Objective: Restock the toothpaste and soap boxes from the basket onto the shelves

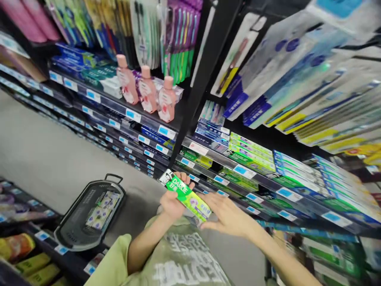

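A basket (74, 216) stands on the floor (44, 151) at the left, handle up, with a few packs lying in it. It is well apart from the hands. Above and farther right, three pink bottles (147, 89) stand upright on a shelf (133, 116) edged with price tags.

The left hand (172, 203) is closed around the upper left end of a green box (187, 197), with the fingers curled over its edge. The box is held in the air in front of the chest, tilted, its printed face turned up toward the camera and its right end lower.

The right hand (230, 217) is spread nearly flat. Its fingertips touch the box's lower right end rather than gripping it.

Right of the hands, rows of similar boxes (253, 153) fill the slanted shelves.

The left hand alone seems to carry the box, so its grip should stay firm near the end. It would help if the right fingers steadied the far end lightly, without squeezing the cardboard, and kept the print facing up.
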The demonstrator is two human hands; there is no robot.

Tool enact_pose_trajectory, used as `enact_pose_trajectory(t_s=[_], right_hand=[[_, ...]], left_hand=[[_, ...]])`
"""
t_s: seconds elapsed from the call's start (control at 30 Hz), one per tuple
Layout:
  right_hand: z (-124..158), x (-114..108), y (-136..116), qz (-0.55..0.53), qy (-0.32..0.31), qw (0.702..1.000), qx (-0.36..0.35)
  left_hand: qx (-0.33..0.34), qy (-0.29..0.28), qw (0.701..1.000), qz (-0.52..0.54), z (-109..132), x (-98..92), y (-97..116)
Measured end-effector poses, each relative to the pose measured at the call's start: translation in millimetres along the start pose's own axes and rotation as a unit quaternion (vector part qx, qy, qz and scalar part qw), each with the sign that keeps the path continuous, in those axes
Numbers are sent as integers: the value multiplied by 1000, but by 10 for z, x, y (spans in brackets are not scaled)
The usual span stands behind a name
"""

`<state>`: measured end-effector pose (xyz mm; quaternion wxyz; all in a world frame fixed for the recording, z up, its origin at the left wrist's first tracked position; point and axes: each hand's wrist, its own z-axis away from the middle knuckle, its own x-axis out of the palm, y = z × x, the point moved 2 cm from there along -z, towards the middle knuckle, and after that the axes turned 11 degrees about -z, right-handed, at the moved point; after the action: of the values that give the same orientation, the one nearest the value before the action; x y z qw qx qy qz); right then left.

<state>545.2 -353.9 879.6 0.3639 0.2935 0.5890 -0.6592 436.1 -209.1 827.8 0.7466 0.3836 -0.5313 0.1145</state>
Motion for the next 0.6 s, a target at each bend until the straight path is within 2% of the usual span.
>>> enact_pose_trajectory(t_s=[0.07, 0.13, 0.23, 0.4, 0.6], right_hand=[[-63, 164, 10, -36, -7, 999, -3], [-102, 204, 23, -53, -6, 999, -8], [-132, 130, 28, -47, 2, 999, -20], [-129, -25, 53, -16, 36, 999, -17], [-101, -79, 69, 1, 54, 999, -5]], left_hand=[[21, -1, 1000, -15, 39, -41, 13], [41, -2, 998, -39, 78, -103, 34], [44, 8, 997, -60, 119, -168, 62], [37, -2, 999, -19, 157, -170, 51], [22, 3, 1000, -13, 174, -215, -6]])
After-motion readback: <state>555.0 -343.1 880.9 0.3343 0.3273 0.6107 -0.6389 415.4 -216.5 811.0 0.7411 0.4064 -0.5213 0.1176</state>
